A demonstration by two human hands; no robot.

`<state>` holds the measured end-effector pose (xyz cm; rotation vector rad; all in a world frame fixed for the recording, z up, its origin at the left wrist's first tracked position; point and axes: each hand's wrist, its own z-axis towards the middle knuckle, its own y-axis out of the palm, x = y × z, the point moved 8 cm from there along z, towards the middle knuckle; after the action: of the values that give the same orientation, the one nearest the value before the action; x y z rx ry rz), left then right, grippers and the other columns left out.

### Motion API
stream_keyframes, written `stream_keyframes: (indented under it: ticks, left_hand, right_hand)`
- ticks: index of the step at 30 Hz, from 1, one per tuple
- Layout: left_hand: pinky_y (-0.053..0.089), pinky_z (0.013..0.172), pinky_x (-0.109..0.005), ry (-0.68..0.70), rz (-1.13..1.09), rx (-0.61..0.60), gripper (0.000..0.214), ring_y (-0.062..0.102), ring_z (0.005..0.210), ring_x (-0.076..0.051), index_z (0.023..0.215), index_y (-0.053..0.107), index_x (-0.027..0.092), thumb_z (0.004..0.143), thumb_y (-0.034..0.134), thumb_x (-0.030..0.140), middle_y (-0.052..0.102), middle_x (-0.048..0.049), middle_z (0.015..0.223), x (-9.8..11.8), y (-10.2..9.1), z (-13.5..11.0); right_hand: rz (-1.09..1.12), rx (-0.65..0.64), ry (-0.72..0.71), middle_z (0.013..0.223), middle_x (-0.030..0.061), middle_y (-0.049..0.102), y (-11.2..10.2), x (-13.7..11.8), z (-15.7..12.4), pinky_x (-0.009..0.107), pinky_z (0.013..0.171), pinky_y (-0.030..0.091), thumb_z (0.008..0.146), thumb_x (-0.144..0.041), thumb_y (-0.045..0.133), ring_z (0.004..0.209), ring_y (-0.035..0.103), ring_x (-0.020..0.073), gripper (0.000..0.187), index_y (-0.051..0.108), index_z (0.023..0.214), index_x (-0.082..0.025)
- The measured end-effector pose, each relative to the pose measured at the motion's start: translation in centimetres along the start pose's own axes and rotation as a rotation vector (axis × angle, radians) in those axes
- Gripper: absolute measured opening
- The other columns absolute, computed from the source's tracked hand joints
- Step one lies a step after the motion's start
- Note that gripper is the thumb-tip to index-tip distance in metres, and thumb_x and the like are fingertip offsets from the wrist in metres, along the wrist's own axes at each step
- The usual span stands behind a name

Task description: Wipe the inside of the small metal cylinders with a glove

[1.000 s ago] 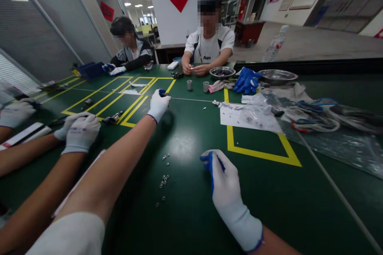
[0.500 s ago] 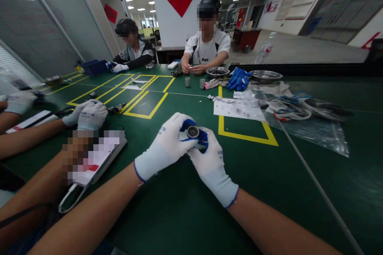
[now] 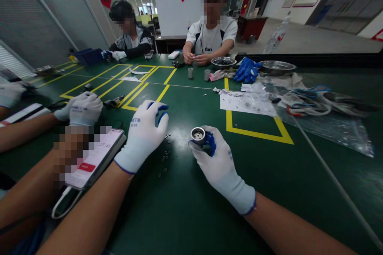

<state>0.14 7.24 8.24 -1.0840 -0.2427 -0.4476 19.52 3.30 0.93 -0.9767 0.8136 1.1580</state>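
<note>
In a white glove with blue palm coating, my right hand (image 3: 216, 154) grips a round metal cylinder (image 3: 198, 134) whose open end faces up. Inside its rim a disc with small holes shows. To the left, my left hand (image 3: 145, 129), gloved the same way, is held over the green table with thumb and forefinger apart; I see nothing between them. Beside its fingers several tiny metal rings (image 3: 166, 154) lie scattered on the tabletop.
A phone on a thick block (image 3: 94, 157) lies left of my left forearm, near a co-worker's gloved hand (image 3: 86, 109). Farther back are two metal cups (image 3: 190, 73), a steel bowl (image 3: 223, 62), blue gloves (image 3: 245, 70), white paper (image 3: 247, 103) and plastic bags (image 3: 332, 129). Two people sit opposite.
My left hand has let go of the metal cylinder and moved left, its fingers opening. The cylinder stays in my right hand, and the small rings have come into view.
</note>
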Motion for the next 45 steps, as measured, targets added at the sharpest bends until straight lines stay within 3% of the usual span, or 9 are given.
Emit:
stream_keyframes:
  ticks: [5, 8, 12, 16, 23, 34, 40, 45]
  left_hand:
    - [0.058, 0.100, -0.046, -0.160, 0.268, -0.439, 0.029, 0.070, 0.112, -0.033, 0.113, 0.075, 0.020, 0.095, 0.059, 0.036, 0.073, -0.0127, 0.120, -2.1, 3.5, -0.4]
    - [0.059, 0.097, -0.043, -0.136, 0.301, -0.543, 0.033, 0.071, 0.111, -0.033, 0.112, 0.074, 0.021, 0.094, 0.064, 0.046, 0.073, -0.0121, 0.120, -1.8, 4.7, -1.2]
    - [0.058, 0.097, -0.043, -0.120, 0.342, -0.564, 0.030, 0.070, 0.111, -0.033, 0.114, 0.073, 0.021, 0.093, 0.066, 0.041, 0.072, -0.0128, 0.122, -1.7, 5.9, -1.5]
    - [0.057, 0.097, -0.042, -0.111, 0.348, -0.572, 0.028, 0.070, 0.113, -0.033, 0.117, 0.072, 0.022, 0.095, 0.063, 0.036, 0.071, -0.0131, 0.123, -1.9, 6.3, -1.5]
    - [0.058, 0.095, -0.045, -0.128, 0.339, -0.586, 0.036, 0.070, 0.112, -0.036, 0.120, 0.070, 0.020, 0.095, 0.063, 0.045, 0.071, -0.0163, 0.125, -2.3, 5.8, -1.6]
    - [0.057, 0.098, -0.047, -0.134, 0.337, -0.602, 0.028, 0.070, 0.117, -0.037, 0.118, 0.070, 0.020, 0.095, 0.062, 0.034, 0.073, -0.0169, 0.129, -2.3, 5.8, -1.6]
    - [0.057, 0.099, -0.045, -0.133, 0.303, -0.590, 0.031, 0.071, 0.115, -0.035, 0.121, 0.070, 0.022, 0.097, 0.059, 0.039, 0.074, -0.0144, 0.129, -2.2, 5.4, -1.4]
    - [0.057, 0.100, -0.047, -0.156, 0.305, -0.560, 0.028, 0.071, 0.114, -0.036, 0.114, 0.072, 0.021, 0.097, 0.054, 0.034, 0.074, -0.0168, 0.128, -2.8, 5.2, -1.1]
  right_hand:
    - [0.040, -0.018, 0.006, 0.097, 0.0049, 0.076, 0.0, 0.0, -0.2, 0.039, 0.075, 0.064, 0.090, -0.035, 0.073, 0.085, 0.076, 0.0250, 0.028, 0.060, 0.113, -0.025]
    - [-0.003, -0.012, -0.098, 0.100, 0.0046, 0.074, -0.2, -1.0, -0.2, 0.040, 0.082, 0.062, 0.091, -0.030, 0.070, 0.090, 0.074, 0.0238, 0.021, 0.061, 0.111, -0.025]
    - [-0.042, -0.009, -0.154, 0.103, 0.0053, 0.072, -0.3, -1.5, -0.2, 0.042, 0.089, 0.060, 0.089, -0.026, 0.071, 0.096, 0.071, 0.0242, 0.019, 0.064, 0.107, -0.024]
    - [0.024, -0.037, -0.064, 0.103, 0.0045, 0.075, -0.1, -0.8, -0.1, 0.043, 0.088, 0.061, 0.088, -0.027, 0.072, 0.095, 0.073, 0.0246, 0.022, 0.065, 0.109, -0.025]
    - [0.022, -0.103, -0.059, 0.102, 0.0052, 0.073, 0.4, -1.2, -0.2, 0.041, 0.082, 0.060, 0.092, -0.030, 0.064, 0.093, 0.071, 0.0251, 0.020, 0.058, 0.110, -0.026]
    - [-0.035, -0.106, -0.043, 0.102, 0.0083, 0.067, 0.4, -0.3, -0.5, 0.046, 0.090, 0.055, 0.096, -0.036, 0.055, 0.095, 0.066, 0.0264, 0.021, 0.056, 0.112, -0.023]
    - [-0.020, -0.126, -0.029, 0.090, 0.0041, 0.065, 0.4, -0.4, -0.3, 0.041, 0.079, 0.056, 0.093, -0.034, 0.054, 0.085, 0.066, 0.0243, 0.013, 0.054, 0.103, -0.025]
    - [-0.010, -0.153, -0.014, 0.085, 0.0025, 0.066, 0.7, -0.9, -0.1, 0.039, 0.076, 0.057, 0.091, -0.030, 0.058, 0.081, 0.066, 0.0232, 0.007, 0.055, 0.095, -0.026]
